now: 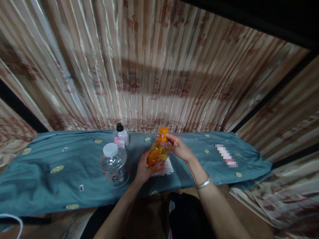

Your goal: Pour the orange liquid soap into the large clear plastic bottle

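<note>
Fingers of the right hand (175,146) are closed around the neck of an orange pump bottle (157,153), just under its orange pump head (163,131). The left hand (144,170) is clamped on the bottle's lower body, with a white tissue (167,168) bunched beneath. The bottle is held nearly upright, long axis vertical, pump uppermost; its label cannot be read. A clear white-capped jar (114,164) and a black-capped bottle (121,136) with a pink label are seen just left. All is set over a teal patterned cloth (50,166), with striped curtains (154,66) behind.
</note>
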Tool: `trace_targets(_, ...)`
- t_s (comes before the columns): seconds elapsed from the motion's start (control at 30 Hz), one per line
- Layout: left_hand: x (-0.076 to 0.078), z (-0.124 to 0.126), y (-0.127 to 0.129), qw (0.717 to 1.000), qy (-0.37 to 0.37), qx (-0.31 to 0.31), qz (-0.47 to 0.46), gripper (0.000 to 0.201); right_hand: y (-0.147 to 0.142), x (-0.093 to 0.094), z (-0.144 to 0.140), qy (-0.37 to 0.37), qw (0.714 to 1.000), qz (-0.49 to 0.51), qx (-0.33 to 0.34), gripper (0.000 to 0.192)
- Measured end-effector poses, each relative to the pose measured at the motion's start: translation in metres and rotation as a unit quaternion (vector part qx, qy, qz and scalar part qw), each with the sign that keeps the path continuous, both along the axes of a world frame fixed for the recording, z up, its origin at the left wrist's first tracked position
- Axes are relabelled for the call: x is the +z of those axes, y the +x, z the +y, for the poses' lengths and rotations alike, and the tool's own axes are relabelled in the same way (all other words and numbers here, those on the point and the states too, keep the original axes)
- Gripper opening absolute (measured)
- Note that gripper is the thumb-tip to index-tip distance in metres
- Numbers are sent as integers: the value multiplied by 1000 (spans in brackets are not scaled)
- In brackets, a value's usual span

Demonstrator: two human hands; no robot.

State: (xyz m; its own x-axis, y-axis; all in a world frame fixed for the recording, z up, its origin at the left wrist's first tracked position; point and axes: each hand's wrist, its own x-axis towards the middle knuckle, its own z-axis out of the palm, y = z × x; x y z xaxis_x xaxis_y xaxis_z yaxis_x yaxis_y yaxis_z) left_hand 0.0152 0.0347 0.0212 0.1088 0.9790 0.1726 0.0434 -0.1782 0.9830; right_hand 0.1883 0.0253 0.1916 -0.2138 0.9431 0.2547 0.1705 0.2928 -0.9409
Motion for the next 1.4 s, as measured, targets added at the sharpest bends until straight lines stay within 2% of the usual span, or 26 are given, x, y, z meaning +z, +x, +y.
trace_targets(0.07,1,-1,-1,999,21,-7,27,42,-1,-2,-1,33,998,-13,-59,53)
trace_targets(0.17,-1,-1,-2,998,39,-8,53,43,-4,-7,-4,81,974,-70,-201,53)
trace_targets(0.23,-2,-1,-2,997,46,-8,63,44,-7,-9,-4,92,960,-101,-244,48)
trace_targets(0.3,-4,-1,-2,996,52,-5,71,45,-9,-11,-4,97,962,-104,-232,45)
trace_targets(0.43,-3,-2,-2,995,63,1,82,45,-7,-9,-1,85,983,-57,-150,48)
trace_targets(0.6,-1,-3,-2,994,70,-2,83,44,7,6,0,1,1000,15,6,50)
trace_targets(0.7,0,-2,-3,994,72,-6,84,43,11,11,3,-25,998,14,48,51)
trace_targets(0.77,1,-1,-4,994,69,-9,85,43,9,10,5,-18,999,-2,31,52)
trace_targets(0.83,1,0,-5,994,65,-10,86,43,6,6,6,16,998,-33,-42,53)
trace_targets(0.9,1,0,-5,994,61,-10,86,43,2,1,6,56,986,-77,-138,52)
trace_targets(0.97,2,0,-5,995,58,-12,86,44,0,-2,4,72,975,-106,-184,49)
trace_targets(1.03,2,-1,-5,995,54,-14,83,44,0,-1,3,64,981,-93,-159,47)
trace_targets(1.17,3,-1,-4,997,39,-14,68,44,4,4,2,0,1000,-5,-21,47)
trace_targets(1.23,2,-1,-3,998,29,-15,57,43,5,3,3,-19,1000,16,12,48)
trace_targets(1.3,2,-1,-3,999,21,-18,46,42,4,0,6,-3,1000,10,-19,53)
trace_targets(1.4,1,0,-3,999,22,-22,43,42,0,-6,8,42,988,-46,-139,60)
